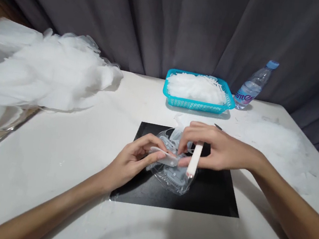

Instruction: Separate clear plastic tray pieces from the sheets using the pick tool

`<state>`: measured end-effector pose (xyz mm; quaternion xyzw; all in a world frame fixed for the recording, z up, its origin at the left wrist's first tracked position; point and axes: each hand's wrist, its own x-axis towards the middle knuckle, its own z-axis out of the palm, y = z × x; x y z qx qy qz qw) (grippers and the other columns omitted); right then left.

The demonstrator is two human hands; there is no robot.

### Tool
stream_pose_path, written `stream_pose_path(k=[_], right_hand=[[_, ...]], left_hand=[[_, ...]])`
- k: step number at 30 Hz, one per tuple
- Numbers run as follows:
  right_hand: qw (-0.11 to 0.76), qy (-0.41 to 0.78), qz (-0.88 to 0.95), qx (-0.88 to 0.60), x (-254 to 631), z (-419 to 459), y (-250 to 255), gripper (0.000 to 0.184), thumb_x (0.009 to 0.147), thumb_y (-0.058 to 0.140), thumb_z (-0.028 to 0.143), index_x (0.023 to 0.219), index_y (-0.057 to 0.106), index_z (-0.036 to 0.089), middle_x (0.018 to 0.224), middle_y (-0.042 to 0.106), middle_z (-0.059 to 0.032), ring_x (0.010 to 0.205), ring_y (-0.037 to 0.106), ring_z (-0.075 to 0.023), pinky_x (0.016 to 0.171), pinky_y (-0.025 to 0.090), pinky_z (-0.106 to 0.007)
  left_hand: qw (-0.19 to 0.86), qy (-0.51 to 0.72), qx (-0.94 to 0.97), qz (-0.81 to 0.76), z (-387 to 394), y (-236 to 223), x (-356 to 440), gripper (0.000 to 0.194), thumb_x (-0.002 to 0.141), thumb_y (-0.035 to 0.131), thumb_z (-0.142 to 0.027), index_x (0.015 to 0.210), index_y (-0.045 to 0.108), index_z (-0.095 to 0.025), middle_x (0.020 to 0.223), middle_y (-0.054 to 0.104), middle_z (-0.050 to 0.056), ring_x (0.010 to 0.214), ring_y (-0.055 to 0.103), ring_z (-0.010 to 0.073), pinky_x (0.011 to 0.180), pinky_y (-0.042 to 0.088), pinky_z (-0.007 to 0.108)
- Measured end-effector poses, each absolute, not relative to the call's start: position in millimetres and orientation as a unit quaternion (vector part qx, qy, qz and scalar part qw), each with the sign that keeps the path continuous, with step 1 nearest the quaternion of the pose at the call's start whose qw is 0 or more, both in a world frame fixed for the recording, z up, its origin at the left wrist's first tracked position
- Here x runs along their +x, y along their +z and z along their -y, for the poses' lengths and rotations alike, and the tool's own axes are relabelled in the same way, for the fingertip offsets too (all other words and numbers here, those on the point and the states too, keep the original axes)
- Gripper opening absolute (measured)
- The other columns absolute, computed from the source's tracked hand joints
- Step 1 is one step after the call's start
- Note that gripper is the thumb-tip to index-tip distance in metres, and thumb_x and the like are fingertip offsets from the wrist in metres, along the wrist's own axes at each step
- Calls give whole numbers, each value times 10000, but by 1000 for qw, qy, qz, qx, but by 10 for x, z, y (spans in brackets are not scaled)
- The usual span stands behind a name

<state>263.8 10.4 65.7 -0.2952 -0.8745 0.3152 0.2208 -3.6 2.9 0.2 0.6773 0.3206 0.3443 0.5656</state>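
My left hand (pixel 138 154) is closed, pinching a thin translucent white plastic piece (pixel 168 160) between thumb and fingers. At the right end of that piece, the thumb and fingertips of my right hand (pixel 204 144) meet. A tool with a flat white handle (pixel 194 159) is tucked in my right hand, its handle pointing down toward me. What its working end looks like is hidden by the hand. Below both hands lies a clear plastic bag (pixel 176 178) with grey-blue molded parts inside, on a black mat (pixel 210 198). Thin white film (pixel 179 122) sticks up behind my right fingers.
A blue basket (pixel 198 106) full of white pieces stands at the back, beside a water bottle (pixel 251 87). A big heap of translucent white pieces (pixel 49 69) covers the left side. More thin white pieces (pixel 278 150) lie at right. A small dark pointed tip (pixel 218 126) shows behind my right hand.
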Motion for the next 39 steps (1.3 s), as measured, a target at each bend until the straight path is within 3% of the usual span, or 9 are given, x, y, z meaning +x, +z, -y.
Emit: stream_pose_path(k=[2,7,15,19,24,27,31,35,39], right_hand=[[212,312,880,-287,2605,-58,675,190,907,828,334,951,710,192,912,727,-10,872,614,-172,761,455,-291],[232,249,895,-289,2566,-21,639,102,1000,718,272,957,686,185,859,692,2,808,578,-146,719,413,-277],[228,189,907,-298,2572,-20,657,33,967,710,171,977,683,187,886,639,-11,866,548,-174,815,403,-309],[243,196,901,-300,2593,-30,635,45,981,712,212,973,675,187,884,586,-5,834,547,-158,809,415,-298],[246,164,904,-308,2653,-83,589,38,1012,660,206,991,637,184,897,610,-18,817,553,-163,783,410,-304],[241,140,907,-316,2665,-108,574,60,1043,621,240,1006,624,193,920,649,-31,835,579,-176,787,412,-316],[250,120,907,-318,2659,-130,549,78,1071,579,257,1025,610,202,956,684,-46,861,612,-188,794,426,-323],[247,95,905,-333,2658,-161,512,108,1094,528,235,1017,595,199,956,695,-58,869,630,-198,781,430,-327],[260,108,900,-334,2657,-190,489,102,1097,533,249,1023,584,202,965,699,-51,880,641,-193,790,449,-323]], left_hand=[[557,349,682,-320,-34,-6,-49,98,1017,701,-304,1046,708,-210,1018,787,40,944,758,173,824,566,259],[550,359,688,-308,-29,14,-44,42,1009,714,-267,1032,722,-234,1023,792,13,958,753,144,849,577,231],[531,348,714,-296,-33,-23,-63,43,1039,671,-272,1061,701,-250,1113,794,19,1060,758,169,932,592,287],[417,317,788,-322,-90,-49,-105,117,1072,611,-319,1168,660,-273,1209,764,23,1149,729,197,1008,575,354],[185,192,913,-310,-150,-62,-172,443,1064,593,-460,1451,521,-256,1471,644,92,1330,636,290,1089,535,483],[58,155,945,-283,-106,-52,-173,446,1087,523,-488,1413,544,-184,1406,684,140,1222,696,323,995,576,499],[-74,153,943,-286,2,-42,-137,394,1108,452,-460,1209,619,-117,1169,745,185,999,740,341,835,600,485],[-115,171,933,-295,76,-50,-100,385,1063,521,-495,1039,628,-126,959,712,144,863,719,316,756,593,447],[-120,196,923,-310,106,-66,-79,399,1002,607,-533,979,628,-135,900,669,117,809,682,310,725,573,453]])
